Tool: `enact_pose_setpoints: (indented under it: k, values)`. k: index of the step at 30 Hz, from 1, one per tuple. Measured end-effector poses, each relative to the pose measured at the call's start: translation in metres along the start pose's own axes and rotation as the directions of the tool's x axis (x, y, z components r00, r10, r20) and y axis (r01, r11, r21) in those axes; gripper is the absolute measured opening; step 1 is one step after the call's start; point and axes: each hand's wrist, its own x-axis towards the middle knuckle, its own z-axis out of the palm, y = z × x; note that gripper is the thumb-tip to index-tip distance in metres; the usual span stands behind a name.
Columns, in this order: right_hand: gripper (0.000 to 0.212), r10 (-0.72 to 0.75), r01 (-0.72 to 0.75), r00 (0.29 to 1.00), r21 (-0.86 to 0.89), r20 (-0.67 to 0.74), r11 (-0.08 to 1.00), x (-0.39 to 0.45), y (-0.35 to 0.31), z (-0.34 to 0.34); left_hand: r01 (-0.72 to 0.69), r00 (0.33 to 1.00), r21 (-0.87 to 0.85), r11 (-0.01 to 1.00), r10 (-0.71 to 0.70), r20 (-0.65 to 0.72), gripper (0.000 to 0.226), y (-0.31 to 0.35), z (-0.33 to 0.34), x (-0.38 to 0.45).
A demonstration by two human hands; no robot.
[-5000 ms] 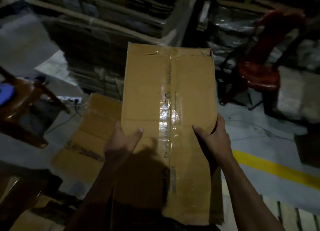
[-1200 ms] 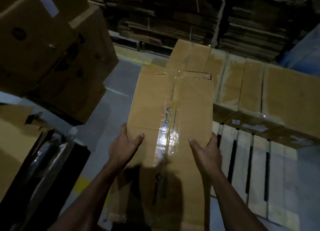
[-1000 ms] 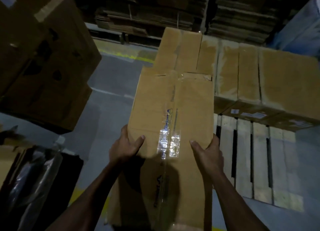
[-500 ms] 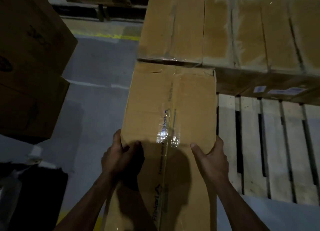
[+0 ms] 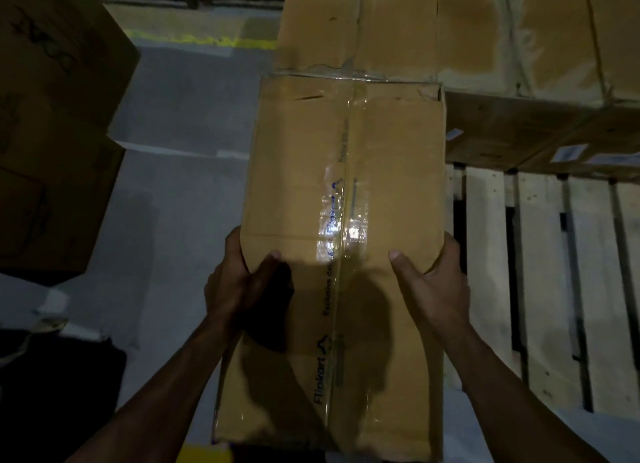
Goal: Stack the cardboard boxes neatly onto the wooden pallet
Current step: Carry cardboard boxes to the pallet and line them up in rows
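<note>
Long taped carton [image 5: 346,220] held over left edge of wooden pallet [image 5: 540,289], far end just beside row of boxes [image 5: 450,29] already on pallet. Left hand [image 5: 239,282] grasps left side, thumb on top face; right hand [image 5: 433,282] grasps right side, thumb on top. Judgement: corrugated walls stiff but dented at far corner, top slightly bowed; glossy tape slick, so hold bare cardboard edges. Two-handed carry suggests bulk; weight cannot tell. Other cartons [image 5: 52,116] stand left on floor.
</note>
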Motion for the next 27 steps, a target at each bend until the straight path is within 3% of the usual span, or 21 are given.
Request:
enact_pose_setpoints:
  k: [11, 17, 27]
  values:
    - [0.080, 0.009, -0.010, 0.999, -0.010, -0.037, 1.000, 0.028, -0.003, 0.009, -0.040, 0.999, 0.044, 0.998, 0.039, 0.025, 0.082, 0.008, 0.005, 0.031]
    - [0.083, 0.024, -0.026, 0.999, -0.051, -0.031, 0.998, 0.033, -0.006, 0.013, -0.031, 0.999, 0.056, 0.998, 0.031, 0.010, 0.068, 0.010, 0.007, 0.041]
    - [0.091, 0.040, -0.039, 0.999, -0.046, 0.012, 0.998, 0.041, -0.005, 0.014, -0.092, 0.993, -0.019, 0.996, 0.093, 0.066, 0.068, 0.004, 0.013, 0.050]
